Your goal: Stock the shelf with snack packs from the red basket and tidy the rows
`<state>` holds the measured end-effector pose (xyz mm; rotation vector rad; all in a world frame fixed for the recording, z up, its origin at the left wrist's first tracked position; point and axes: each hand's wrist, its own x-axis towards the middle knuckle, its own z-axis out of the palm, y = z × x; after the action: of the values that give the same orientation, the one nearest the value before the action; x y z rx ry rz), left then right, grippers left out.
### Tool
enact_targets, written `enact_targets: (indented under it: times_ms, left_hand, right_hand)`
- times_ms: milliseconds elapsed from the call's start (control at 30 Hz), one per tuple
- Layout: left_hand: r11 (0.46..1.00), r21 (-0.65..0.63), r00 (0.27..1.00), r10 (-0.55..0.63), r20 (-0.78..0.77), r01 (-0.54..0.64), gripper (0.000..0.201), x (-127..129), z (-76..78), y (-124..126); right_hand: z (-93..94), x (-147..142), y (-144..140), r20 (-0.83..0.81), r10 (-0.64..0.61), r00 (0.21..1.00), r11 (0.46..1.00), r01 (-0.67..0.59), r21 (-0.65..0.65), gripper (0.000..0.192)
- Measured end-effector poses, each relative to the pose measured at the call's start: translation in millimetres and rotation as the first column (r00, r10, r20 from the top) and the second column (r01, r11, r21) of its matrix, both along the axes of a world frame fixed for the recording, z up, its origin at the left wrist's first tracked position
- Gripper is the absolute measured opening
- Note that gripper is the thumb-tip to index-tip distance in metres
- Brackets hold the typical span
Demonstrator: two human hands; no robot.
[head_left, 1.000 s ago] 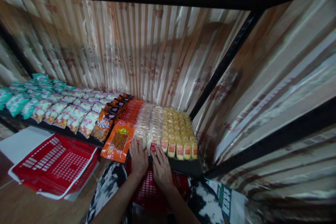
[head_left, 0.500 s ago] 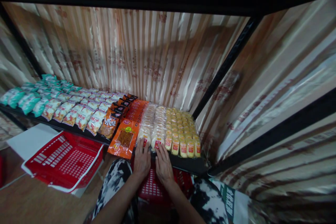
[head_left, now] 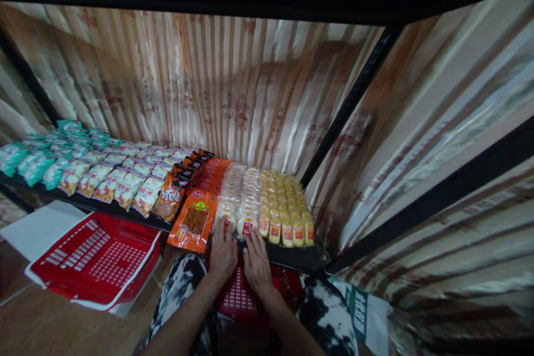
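My left hand (head_left: 222,253) and my right hand (head_left: 256,258) lie flat side by side at the front edge of a low black shelf (head_left: 292,258). Their fingertips touch the front packets of two rows of pale round cakes (head_left: 237,200) in clear wrappers. Right of these stand rows of small yellow packets (head_left: 286,206). Left of my left hand an orange snack bag (head_left: 193,227) hangs over the shelf edge. Neither hand grips anything.
More orange, white and teal snack bags (head_left: 95,172) fill the shelf to the left. A red basket (head_left: 95,258) lies on the floor at left, another red basket (head_left: 242,297) under my arms. Striped fabric (head_left: 217,89) backs the shelf; a black post (head_left: 346,105) stands at right.
My hands have stayed on the front cake packets with only small shifts of the fingers. The view swung slightly, right and then back left.
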<state>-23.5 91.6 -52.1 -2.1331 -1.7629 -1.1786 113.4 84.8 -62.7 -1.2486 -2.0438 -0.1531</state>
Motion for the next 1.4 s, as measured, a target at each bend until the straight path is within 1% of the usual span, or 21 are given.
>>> enact_targets:
  times_ms: [167, 300, 400, 500, 633, 767, 933, 1067, 1133, 1200, 1300, 1400]
  left_hand:
    - [1.0, 0.011, 1.0, -0.003, 0.003, 0.003, 0.045, 0.4, 0.2, 1.5]
    - [0.999, 0.038, 1.0, 0.0, 0.022, 0.0, 0.044, 1.5, 3.3, -0.2]
    - [0.999, 0.044, 1.0, -0.01, -0.012, 0.01, 0.046, 4.4, 6.0, -2.7]
    - [0.998, 0.035, 0.997, -0.054, -0.062, 0.056, 0.049, 7.3, 6.6, -4.2]
    - [0.996, 0.036, 0.995, -0.078, -0.062, 0.08, 0.057, 8.2, 6.7, -5.7]
    - [0.996, 0.021, 0.993, -0.09, -0.07, 0.092, 0.065, 11.1, 10.2, -10.9]
    - [0.981, -0.016, 0.969, -0.194, -0.155, 0.194, 0.069, 28.9, 15.2, -17.2]
    - [0.97, -0.033, 0.949, -0.244, -0.2, 0.242, 0.071, 48.9, 15.4, -14.6]
    - [0.967, -0.027, 0.943, -0.255, -0.212, 0.255, 0.069, 56.5, 14.2, -10.7]
    - [0.962, -0.019, 0.936, -0.27, -0.226, 0.273, 0.066, 61.8, 12.4, -6.2]
    - [0.957, -0.014, 0.929, -0.284, -0.238, 0.29, 0.062, 66.2, 8.2, -1.4]
    - [0.959, -0.013, 0.928, -0.279, -0.246, 0.285, 0.059, 68.4, 3.4, -0.3]
  right_hand:
    - [0.8, 0.2, -0.9, -0.002, -0.009, 1.0, 1.0, 0.009, -0.009, 0.042]
    - [1.3, 3.4, -4.7, 0.012, -0.005, 1.0, 1.0, 0.005, -0.019, 0.044]
    - [-0.2, 6.0, -7.5, 0.039, -0.024, 0.999, 1.0, 0.025, -0.017, 0.045]
    - [-0.2, 7.2, -9.5, 0.072, -0.026, 0.997, 0.999, 0.029, -0.035, 0.045]
    - [4.4, 8.2, -13.8, 0.072, -0.025, 0.997, 0.998, 0.029, -0.055, 0.046]
    - [11.6, 14.0, -17.1, 0.052, -0.042, 0.998, 0.999, 0.042, -0.01, 0.046]
    - [20.6, 33.2, -15.4, 0.043, -0.147, 0.988, 0.989, 0.146, 0.036, 0.046]
    - [20.8, 54.4, -17.0, 0.05, -0.236, 0.971, 0.97, 0.232, 0.076, 0.047]
    - [18.0, 63.3, -19.9, 0.069, -0.233, 0.97, 0.971, 0.227, 0.077, 0.046]
    - [14.2, 69.3, -23.4, 0.093, -0.201, 0.975, 0.979, 0.196, 0.058, 0.045]
    - [8.5, 73.2, -27.8, 0.113, -0.159, 0.981, 0.987, 0.157, 0.023, 0.045]
    - [4.1, 73.8, -29.3, 0.113, -0.153, 0.982, 0.988, 0.152, 0.02, 0.043]
